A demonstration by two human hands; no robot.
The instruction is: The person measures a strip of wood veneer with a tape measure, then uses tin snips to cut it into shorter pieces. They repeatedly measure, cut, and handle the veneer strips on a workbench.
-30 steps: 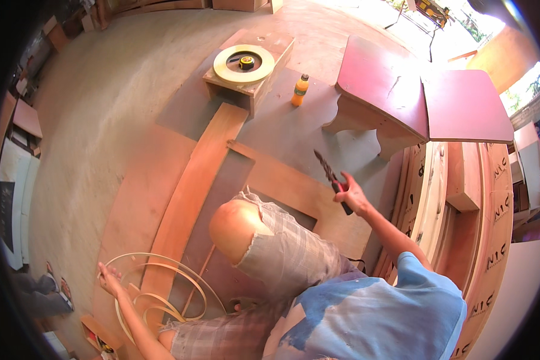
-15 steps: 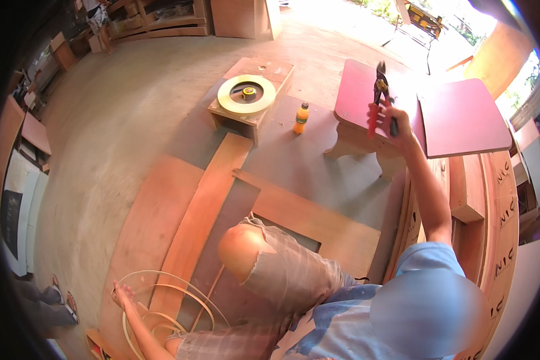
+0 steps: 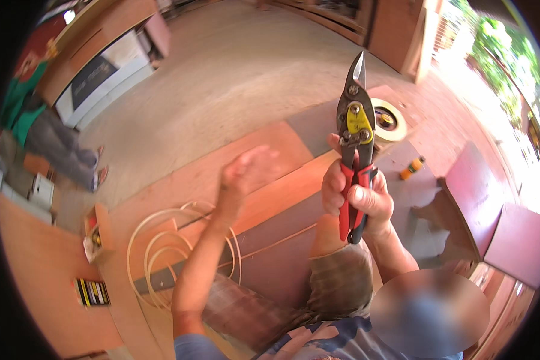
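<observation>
My right hand point(image 3: 366, 198) grips a pair of tin snips point(image 3: 358, 123) by their red and black handles. The snips stand upright, with dark blades at the top and a yellow plate at the pivot. In mid-air to their left is my left hand point(image 3: 246, 171), apart from them. Motion smears its fingers, so I cannot make out how they are held. Loose loops of a thin pale strip point(image 3: 132, 255) lie beside and partly behind my left forearm, over the boards.
Flat wooden boards point(image 3: 210, 165) lie in front of me. A pale roll point(image 3: 398, 133) with a tape measure in its middle, an orange bottle point(image 3: 412, 168) and a purple-topped table point(image 3: 474, 186) stand to the right. Far left is another person point(image 3: 54, 135); nearer, a small wooden box point(image 3: 99, 234).
My view has turned left. The snips have come closer, in front of me. My left hand has let go of the pale strip and risen toward the middle.
</observation>
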